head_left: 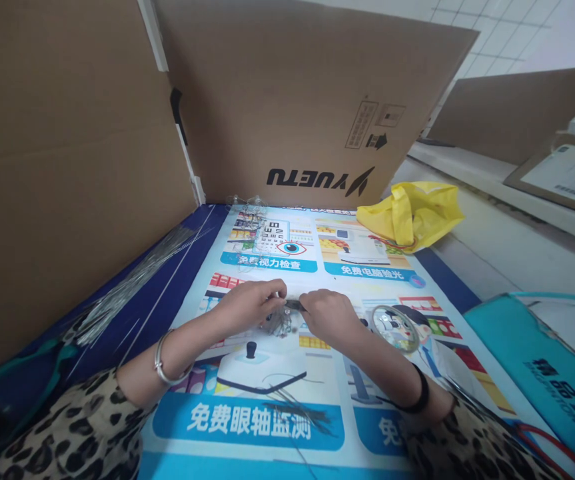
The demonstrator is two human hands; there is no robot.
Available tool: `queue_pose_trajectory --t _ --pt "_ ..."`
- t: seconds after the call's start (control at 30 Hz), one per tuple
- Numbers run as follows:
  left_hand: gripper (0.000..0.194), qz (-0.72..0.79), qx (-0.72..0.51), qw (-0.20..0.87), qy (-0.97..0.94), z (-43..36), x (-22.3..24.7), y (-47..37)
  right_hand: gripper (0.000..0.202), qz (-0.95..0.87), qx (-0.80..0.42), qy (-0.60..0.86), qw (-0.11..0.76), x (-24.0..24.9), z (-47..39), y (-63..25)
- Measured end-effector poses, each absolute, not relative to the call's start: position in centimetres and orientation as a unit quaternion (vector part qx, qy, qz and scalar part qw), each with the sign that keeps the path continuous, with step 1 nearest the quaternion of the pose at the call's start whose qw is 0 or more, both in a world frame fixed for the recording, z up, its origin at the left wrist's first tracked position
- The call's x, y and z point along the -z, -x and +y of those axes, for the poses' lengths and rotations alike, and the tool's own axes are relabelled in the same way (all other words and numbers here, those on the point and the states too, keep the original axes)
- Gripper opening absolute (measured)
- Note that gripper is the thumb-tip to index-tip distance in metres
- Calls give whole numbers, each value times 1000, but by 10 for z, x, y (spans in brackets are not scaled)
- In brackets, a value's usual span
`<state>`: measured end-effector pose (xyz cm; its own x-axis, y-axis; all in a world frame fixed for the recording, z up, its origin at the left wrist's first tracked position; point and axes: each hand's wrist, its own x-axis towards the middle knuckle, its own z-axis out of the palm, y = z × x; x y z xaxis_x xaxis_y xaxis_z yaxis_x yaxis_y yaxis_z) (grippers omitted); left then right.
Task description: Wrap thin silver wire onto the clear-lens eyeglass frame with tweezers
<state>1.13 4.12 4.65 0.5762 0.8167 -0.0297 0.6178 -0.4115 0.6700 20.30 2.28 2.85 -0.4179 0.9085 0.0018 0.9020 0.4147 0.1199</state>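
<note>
So the right hand (332, 317) is curled in tight with its fingertips pinching one end of a dark slim piece (294, 305), and the left hand (250, 303) sits just across from it, fingers bent and thumb near the index; can't tell if it's really gripping anything. The piece is right in the gap between the two hands, long axis running roughly side to side, one end into the right hand's fingers and the other pointing at the left hand. Just below that gap there's a wiry clump (280, 323) fanning toward the wearer, though it's too blurry to say if it's joined on. Progress-wise I'd guess partway: a heap of tangled wire bits (252, 223) past the left hand could be finished ones, while the straight silvery wires (132, 287) out left of that hand and the dark strands (307, 413) on the wearer's side of both hands look unused. A pale ring (376, 327) lies right of the right hand, all on a printed sheet (217, 463).
</note>
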Motion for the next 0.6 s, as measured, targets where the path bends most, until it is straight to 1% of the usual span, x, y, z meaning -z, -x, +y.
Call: queue_pose_trajectory --t 0.07,0.13,0.3,0.47,0.6 --pt "13 438 -146 296 -836 39 -50 -12 16 838 -53 -543 34 -29 23 -203" --pt "15 443 -140 295 -835 39 -51 -11 17 835 -54 -547 36 -30 23 -203" --pt "14 460 -134 359 -801 45 -46 -6 15 840 -53 -539 35 -33 23 -203" --pt "10 435 -162 424 -777 51 -42 -3 14 852 -79 -517 26 -33 23 -206" --pt "10 415 -170 437 -780 52 -42 -1 15 858 -116 -500 8 -33 22 -207"
